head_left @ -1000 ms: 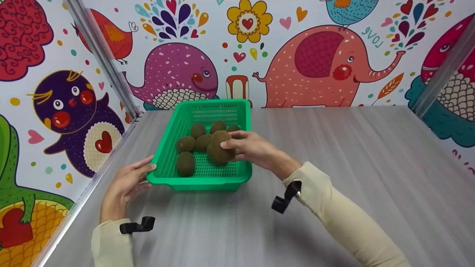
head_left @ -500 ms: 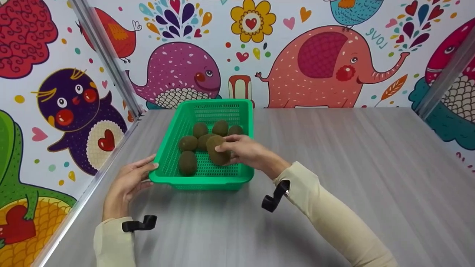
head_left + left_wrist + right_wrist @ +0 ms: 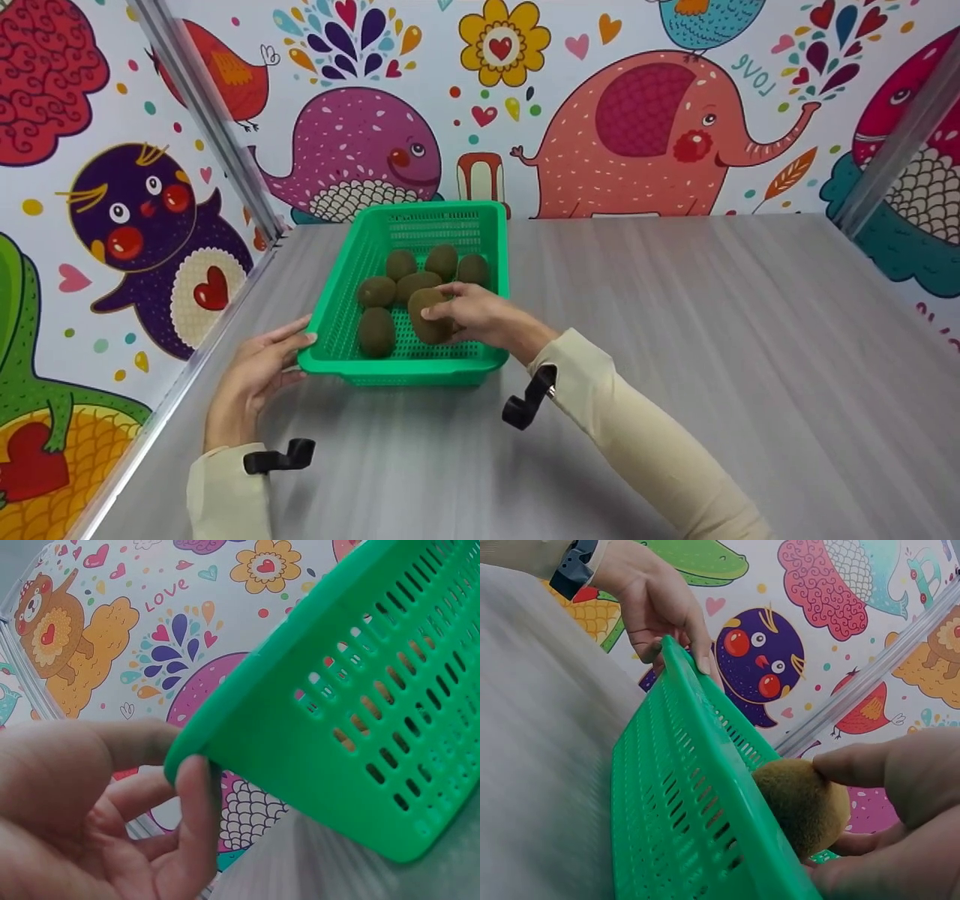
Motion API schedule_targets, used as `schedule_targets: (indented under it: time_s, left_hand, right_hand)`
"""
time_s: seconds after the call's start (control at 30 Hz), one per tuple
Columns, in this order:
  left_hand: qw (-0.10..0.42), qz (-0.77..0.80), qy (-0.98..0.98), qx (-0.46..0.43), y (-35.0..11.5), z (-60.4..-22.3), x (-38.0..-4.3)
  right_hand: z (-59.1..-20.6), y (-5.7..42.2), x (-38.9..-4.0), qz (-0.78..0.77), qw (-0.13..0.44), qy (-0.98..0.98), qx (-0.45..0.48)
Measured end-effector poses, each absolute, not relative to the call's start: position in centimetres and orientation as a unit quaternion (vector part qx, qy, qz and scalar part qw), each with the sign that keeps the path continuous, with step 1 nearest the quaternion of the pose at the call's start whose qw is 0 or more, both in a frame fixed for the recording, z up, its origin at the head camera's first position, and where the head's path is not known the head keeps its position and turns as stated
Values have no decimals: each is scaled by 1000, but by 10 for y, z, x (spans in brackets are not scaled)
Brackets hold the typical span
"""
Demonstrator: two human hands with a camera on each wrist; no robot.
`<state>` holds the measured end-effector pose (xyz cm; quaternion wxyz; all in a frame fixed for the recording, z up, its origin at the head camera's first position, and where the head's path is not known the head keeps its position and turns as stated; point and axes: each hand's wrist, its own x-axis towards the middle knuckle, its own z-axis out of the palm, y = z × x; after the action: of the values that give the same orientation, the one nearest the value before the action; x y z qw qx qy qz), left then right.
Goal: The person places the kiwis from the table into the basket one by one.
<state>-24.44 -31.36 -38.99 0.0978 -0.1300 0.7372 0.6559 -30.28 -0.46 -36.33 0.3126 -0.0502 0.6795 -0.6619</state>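
A green plastic basket (image 3: 405,367) with slotted walls stands on the table, and several brown kiwis (image 3: 376,332) lie on its floor. My right hand (image 3: 480,319) is over the basket's near right part and holds a kiwi (image 3: 430,316) between thumb and fingers. That held kiwi (image 3: 806,806) shows just inside the rim in the right wrist view; whether it touches the floor I cannot tell. At the near left corner my left hand (image 3: 251,375) pinches the basket's rim, and the left wrist view shows its thumb and fingers on either side of the rim (image 3: 225,720).
The grey table (image 3: 675,337) extends to the right of the basket and in front of it. Printed cartoon walls (image 3: 637,135) close off the back and the left side. A metal strip (image 3: 135,450) runs along the table's left edge.
My right hand has moved left and nearer with the kiwi, lower into the basket. The kiwi at the back right now shows more fully. My left hand stays on the rim.
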Motion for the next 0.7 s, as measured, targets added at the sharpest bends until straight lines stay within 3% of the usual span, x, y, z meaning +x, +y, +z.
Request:
schedule_targets:
  time_s: [0.7]
  left_hand:
    - [93, 654, 741, -123, -314, -390, -244]
  right_hand:
    - [-373, -10, -299, -646, 304, 699, -37]
